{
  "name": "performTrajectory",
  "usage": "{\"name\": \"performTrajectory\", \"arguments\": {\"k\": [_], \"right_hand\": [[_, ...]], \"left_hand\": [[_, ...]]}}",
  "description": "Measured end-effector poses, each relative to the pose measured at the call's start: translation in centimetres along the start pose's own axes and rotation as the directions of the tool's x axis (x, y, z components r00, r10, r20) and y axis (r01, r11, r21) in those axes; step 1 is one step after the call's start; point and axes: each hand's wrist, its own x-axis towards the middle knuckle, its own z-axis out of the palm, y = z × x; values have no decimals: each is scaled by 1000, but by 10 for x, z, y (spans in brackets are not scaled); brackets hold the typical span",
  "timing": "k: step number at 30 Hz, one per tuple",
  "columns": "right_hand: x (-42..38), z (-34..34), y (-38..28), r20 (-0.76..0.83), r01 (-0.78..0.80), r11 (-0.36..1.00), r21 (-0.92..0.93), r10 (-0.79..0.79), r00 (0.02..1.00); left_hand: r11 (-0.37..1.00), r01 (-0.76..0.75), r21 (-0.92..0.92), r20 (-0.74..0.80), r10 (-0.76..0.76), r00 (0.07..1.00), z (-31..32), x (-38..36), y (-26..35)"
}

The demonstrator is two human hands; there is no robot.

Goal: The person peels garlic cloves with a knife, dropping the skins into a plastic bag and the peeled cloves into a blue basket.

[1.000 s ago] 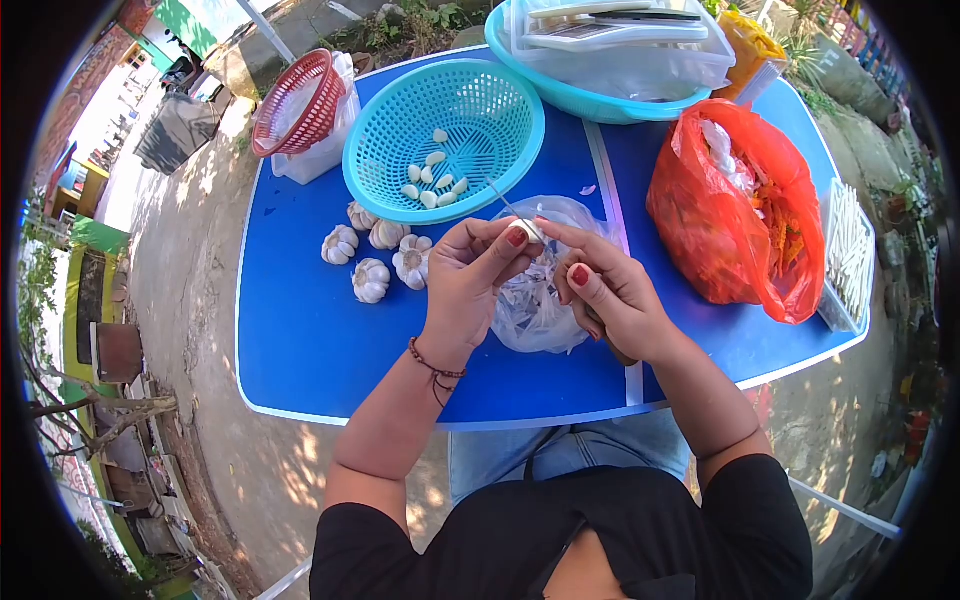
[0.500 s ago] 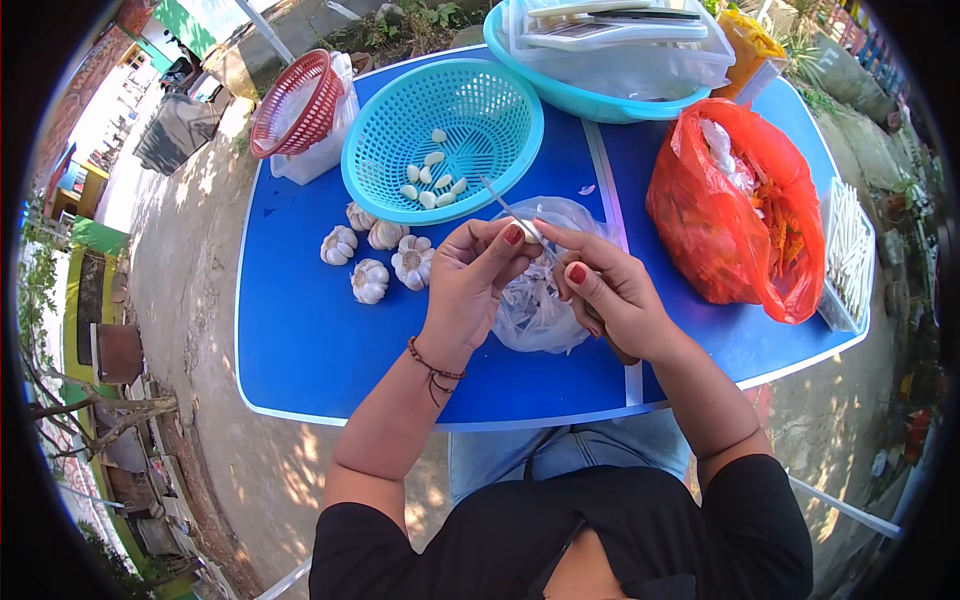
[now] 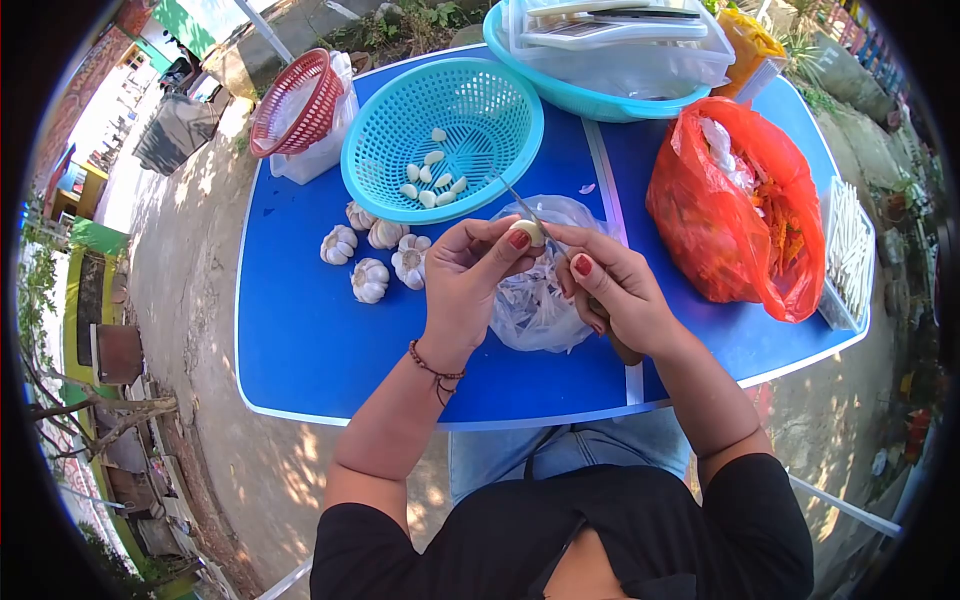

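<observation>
My left hand (image 3: 467,285) pinches a pale garlic clove (image 3: 529,232) between thumb and fingers, above a clear plastic bag (image 3: 536,305) of peelings. My right hand (image 3: 612,295) grips a small knife whose thin blade (image 3: 518,203) points up and left, lying against the clove. Several peeled cloves (image 3: 434,178) lie in the turquoise basket (image 3: 440,135) just beyond. Several whole garlic bulbs (image 3: 371,279) rest on the blue table (image 3: 310,330) to the left of my hands.
A red basket (image 3: 296,102) sits on a white box at the back left. A turquoise tub (image 3: 590,98) with a clear container stands at the back. An orange-red bag (image 3: 735,215) and a box of white sticks (image 3: 849,250) lie on the right.
The clove has turned slightly in my left fingers, showing more of its pale surface. The knife blade has shifted a little to the right along it. Both hands stay in place.
</observation>
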Motion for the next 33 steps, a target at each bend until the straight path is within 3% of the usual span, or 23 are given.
{"name": "performTrajectory", "arguments": {"k": [6, 12, 33], "right_hand": [[0, 2, -4, 25, -18, 1000, 23, 17, 1000], [1, 0, -1, 25, -3, 999, 48, 2, 1000], [1, 1, -4, 36, -14, 998, 56, 12, 999]], "left_hand": [[991, -80, 109, 20, 78, 997, -4, 2, -2], [994, -45, 97, -14, 46, 999, -2, 3, -1], [970, -140, 197, 21, 139, 990, -4, 1, -5]]}}
